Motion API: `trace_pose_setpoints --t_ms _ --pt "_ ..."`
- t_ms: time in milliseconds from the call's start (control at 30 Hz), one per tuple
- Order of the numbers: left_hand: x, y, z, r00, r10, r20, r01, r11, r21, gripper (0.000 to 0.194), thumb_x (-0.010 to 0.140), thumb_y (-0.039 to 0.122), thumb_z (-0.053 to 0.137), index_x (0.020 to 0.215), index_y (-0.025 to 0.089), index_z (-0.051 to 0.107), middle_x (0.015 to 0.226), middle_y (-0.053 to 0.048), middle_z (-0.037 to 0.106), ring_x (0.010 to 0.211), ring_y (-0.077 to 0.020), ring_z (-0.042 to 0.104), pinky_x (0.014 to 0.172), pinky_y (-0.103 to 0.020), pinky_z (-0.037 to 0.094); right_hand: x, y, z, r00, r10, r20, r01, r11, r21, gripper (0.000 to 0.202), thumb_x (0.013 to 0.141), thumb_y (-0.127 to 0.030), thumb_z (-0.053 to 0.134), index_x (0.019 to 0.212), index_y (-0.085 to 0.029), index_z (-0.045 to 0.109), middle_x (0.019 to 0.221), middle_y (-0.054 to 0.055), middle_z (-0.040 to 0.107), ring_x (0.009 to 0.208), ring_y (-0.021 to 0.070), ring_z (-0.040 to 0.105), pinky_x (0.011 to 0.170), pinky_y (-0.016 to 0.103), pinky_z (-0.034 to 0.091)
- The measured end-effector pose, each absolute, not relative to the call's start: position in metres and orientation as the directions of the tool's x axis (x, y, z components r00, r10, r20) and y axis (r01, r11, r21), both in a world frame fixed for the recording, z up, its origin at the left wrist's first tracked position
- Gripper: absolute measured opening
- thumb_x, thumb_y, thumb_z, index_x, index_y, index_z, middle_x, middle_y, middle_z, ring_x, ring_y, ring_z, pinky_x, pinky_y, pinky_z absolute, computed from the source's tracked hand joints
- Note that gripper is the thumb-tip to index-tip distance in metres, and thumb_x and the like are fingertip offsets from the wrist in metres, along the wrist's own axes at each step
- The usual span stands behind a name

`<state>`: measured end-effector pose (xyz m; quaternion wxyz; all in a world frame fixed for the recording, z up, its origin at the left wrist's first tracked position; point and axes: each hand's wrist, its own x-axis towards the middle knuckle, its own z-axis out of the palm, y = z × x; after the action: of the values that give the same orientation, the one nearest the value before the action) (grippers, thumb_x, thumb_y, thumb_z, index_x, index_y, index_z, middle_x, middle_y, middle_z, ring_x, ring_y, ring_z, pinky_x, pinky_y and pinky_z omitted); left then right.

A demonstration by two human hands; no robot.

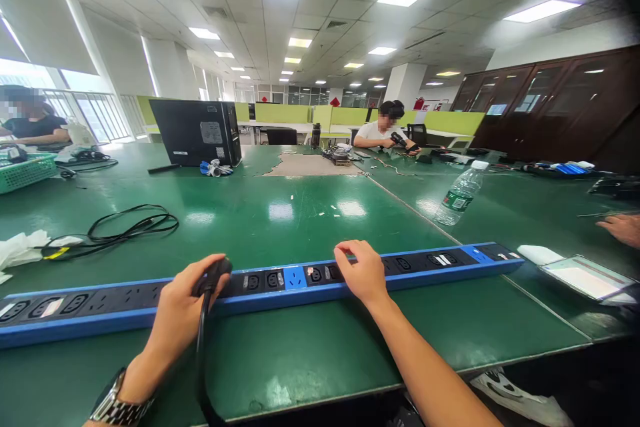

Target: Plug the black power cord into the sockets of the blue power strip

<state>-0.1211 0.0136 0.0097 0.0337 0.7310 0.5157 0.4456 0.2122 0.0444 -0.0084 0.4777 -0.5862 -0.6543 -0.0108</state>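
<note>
A long power strip [295,277] with a blue housing and black sockets lies across the green table in front of me. My left hand [187,293], with a watch at the wrist, is closed around a black power plug [220,271] over the strip's left half. The plug's thick black cord [201,353] hangs down past the table's front edge. Whether the plug sits in a socket is hidden by my fingers. Right of the strip's middle, my right hand [364,272] is over the strip, fingers curled and thumb close to them. What they hold, if anything, is hidden.
A water bottle [460,195] stands tilted-looking at right, near a tablet-like screen [590,277] and another person's hand [623,228]. A coiled black cable [133,227] lies at left. Further back are a computer case [195,132], a green basket [27,172] and a seated person [383,133].
</note>
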Motion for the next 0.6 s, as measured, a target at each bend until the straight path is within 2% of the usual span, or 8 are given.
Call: trace_pose_setpoints --t_ms 167,400,600 --pt "-0.069 0.021 0.030 0.186 0.777 0.601 0.678 -0.545 0.494 0.031 0.085 0.042 0.061 0.108 0.022 0.069 0.101 -0.005 0.075 0.092 -0.0230 0.069 0.083 -0.037 0.053 0.213 0.044 -0.009 0.146 0.759 0.634 0.782 0.304 -0.544 0.022 0.086 -0.035 0.051 0.078 -0.023 0.068 0.082 0.003 0.072 0.081 0.0209 0.061 0.074 0.033 0.045" --pt "-0.012 0.032 0.030 0.283 0.873 0.397 0.765 -0.456 0.456 0.024 0.083 0.030 0.065 0.105 0.023 0.072 0.093 -0.004 0.076 0.087 -0.0240 0.068 0.080 -0.038 0.052 0.214 0.043 -0.009 0.142 0.756 0.638 0.789 0.303 -0.535 0.023 0.087 -0.035 0.050 0.075 -0.023 0.067 0.079 0.003 0.071 0.080 0.0203 0.060 0.075 0.033 0.044" --pt "-0.017 0.035 0.016 0.364 0.826 0.430 0.692 -0.549 0.469 0.027 0.082 0.026 0.067 0.108 0.023 0.071 0.097 -0.004 0.075 0.089 -0.0222 0.068 0.081 -0.035 0.052 0.212 0.043 -0.007 0.148 0.757 0.637 0.783 0.304 -0.542 0.024 0.087 -0.036 0.051 0.074 -0.023 0.067 0.079 0.003 0.071 0.080 0.0207 0.060 0.072 0.033 0.045"
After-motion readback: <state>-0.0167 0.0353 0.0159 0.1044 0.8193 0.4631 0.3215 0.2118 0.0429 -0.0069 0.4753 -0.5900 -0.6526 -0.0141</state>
